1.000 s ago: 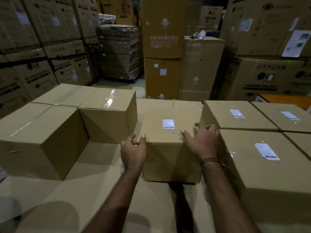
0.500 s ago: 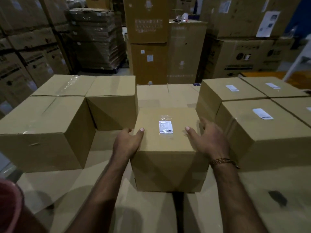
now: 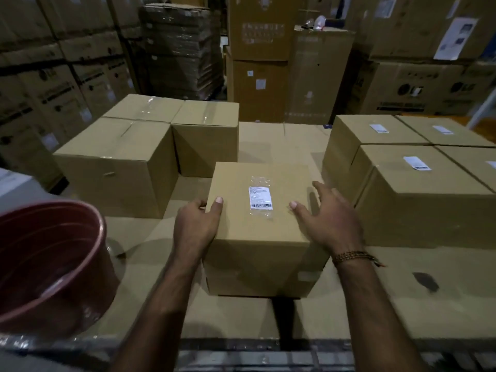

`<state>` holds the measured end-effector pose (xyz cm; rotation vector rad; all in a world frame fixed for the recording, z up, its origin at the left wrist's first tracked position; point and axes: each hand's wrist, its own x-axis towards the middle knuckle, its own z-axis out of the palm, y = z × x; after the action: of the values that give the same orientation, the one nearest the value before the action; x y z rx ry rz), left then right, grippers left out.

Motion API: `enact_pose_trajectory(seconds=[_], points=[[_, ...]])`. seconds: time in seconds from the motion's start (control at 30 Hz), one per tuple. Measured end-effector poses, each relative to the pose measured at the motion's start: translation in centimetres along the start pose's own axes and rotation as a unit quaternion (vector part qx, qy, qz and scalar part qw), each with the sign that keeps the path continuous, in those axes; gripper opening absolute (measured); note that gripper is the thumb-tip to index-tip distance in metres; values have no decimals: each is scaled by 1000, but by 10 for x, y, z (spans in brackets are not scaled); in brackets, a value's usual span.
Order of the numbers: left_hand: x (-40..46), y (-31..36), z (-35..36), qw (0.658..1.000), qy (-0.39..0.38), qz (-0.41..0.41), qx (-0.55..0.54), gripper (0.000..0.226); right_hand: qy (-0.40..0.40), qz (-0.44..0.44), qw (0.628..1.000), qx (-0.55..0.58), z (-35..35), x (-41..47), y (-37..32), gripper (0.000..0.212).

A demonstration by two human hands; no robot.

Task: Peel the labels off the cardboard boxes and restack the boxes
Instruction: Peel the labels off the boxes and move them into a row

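A small cardboard box (image 3: 257, 253) stands in front of me on a bed of flat cardboard. On its top sits a white barcode label (image 3: 260, 197) under clear tape. My left hand (image 3: 197, 225) grips the box's left top edge, thumb on the top face. My right hand (image 3: 328, 221) lies over the box's right top edge with fingers spread, thumb pointing at the label. Labelled boxes (image 3: 418, 189) stand close on the right. Unlabelled boxes (image 3: 120, 167) stand to the left.
A red plastic bucket (image 3: 51, 264) stands at the near left, beside the cardboard surface (image 3: 236, 315). Tall stacks of large cartons (image 3: 260, 76) wall in the back and both sides. A dark stain (image 3: 425, 281) marks the cardboard at the right.
The box has slid toward me between both hands. My right hand has loosened and spread over the right edge. The bucket has come into view at the left.
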<state>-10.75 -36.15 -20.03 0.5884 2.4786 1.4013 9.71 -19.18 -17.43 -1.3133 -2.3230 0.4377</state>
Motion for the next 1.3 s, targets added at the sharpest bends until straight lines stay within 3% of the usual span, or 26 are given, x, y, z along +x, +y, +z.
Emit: enact_pose_trajectory(seconds=[0.33, 0.57, 0.83, 0.97, 1.07, 1.17, 1.3], points=[[-79, -26, -26, 999, 34, -18, 26, 54, -25, -41, 999, -4, 0, -64, 7, 74], [-71, -32, -33, 996, -10, -10, 85, 58, -35, -21, 999, -8, 4, -74, 4, 71], [-39, -23, -36, 990, -61, 12, 130, 56, -61, -1, 992, -112, 5, -67, -20, 58], [-37, -7, -31, 979, -45, 108, 165, 64, -12, -49, 996, -78, 10, -54, -43, 53], [-31, 1, -22, 961, -70, 192, 185, 61, -45, -75, 996, 6, 24, -36, -62, 43], [-21, -7, -14, 942, -118, 229, 215, 56, -49, -72, 996, 15, 42, -23, -71, 34], [-19, -16, -8, 925, -132, 243, 261, 65, 8, -64, 998, 8, 60, -21, -71, 22]])
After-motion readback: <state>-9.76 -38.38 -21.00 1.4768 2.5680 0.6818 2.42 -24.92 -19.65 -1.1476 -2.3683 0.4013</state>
